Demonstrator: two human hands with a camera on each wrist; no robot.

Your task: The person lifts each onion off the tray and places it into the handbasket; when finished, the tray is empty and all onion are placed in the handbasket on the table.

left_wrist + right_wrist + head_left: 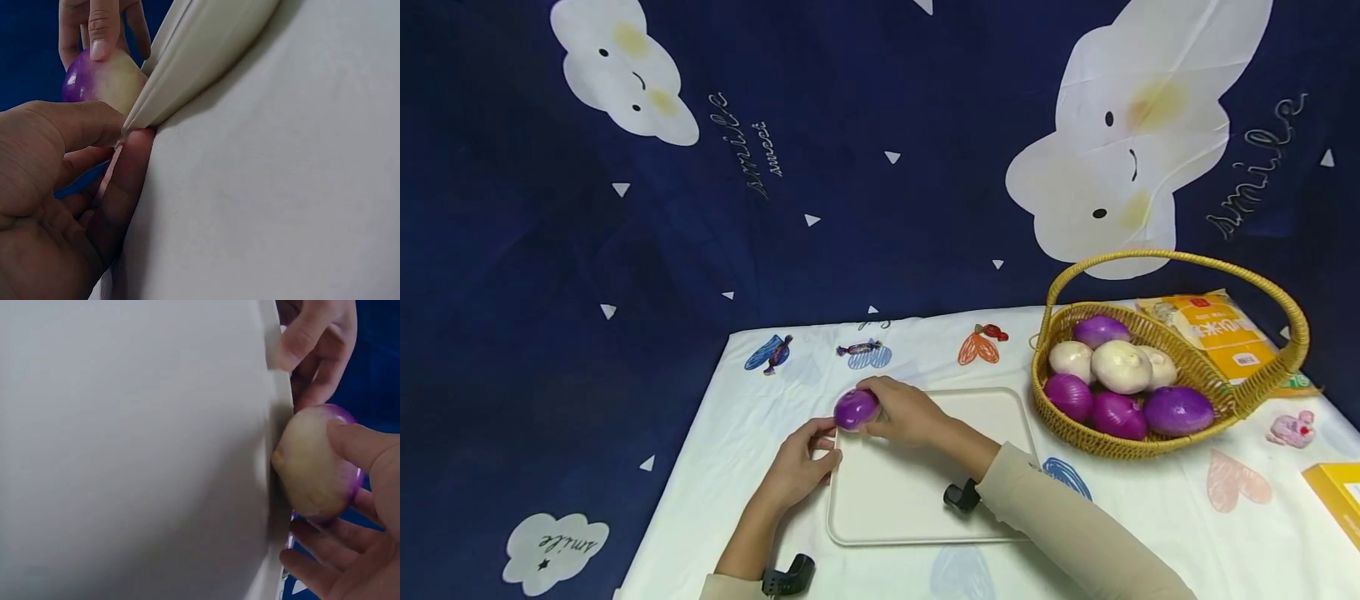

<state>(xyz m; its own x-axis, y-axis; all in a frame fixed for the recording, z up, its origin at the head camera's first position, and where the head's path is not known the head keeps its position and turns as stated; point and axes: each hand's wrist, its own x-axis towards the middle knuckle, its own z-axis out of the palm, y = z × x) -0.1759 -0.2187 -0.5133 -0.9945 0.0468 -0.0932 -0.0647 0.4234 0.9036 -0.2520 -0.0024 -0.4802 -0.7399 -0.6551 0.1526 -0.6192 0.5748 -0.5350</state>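
Note:
Over the far left corner of the white rectangular tray [887,500], my right hand [910,412] holds a purple onion [854,409]. The onion's pale underside with a small tip shows in the right wrist view, where the thumb lies on one side and the fingers on the other. It is right at the tray's rim; whether it rests there I cannot tell. My left hand [800,464] pinches the tray's left edge, thumb on the rim and fingers beneath, as the left wrist view shows. Some left fingers are hidden by the tray.
Right of the tray stands a wicker basket [1120,447] with a tall handle, holding several purple and white onions. Behind it lies an orange packet [1232,333]. A yellow box [1333,500] is at the right edge. Wrapped candies [859,348] lie along the back.

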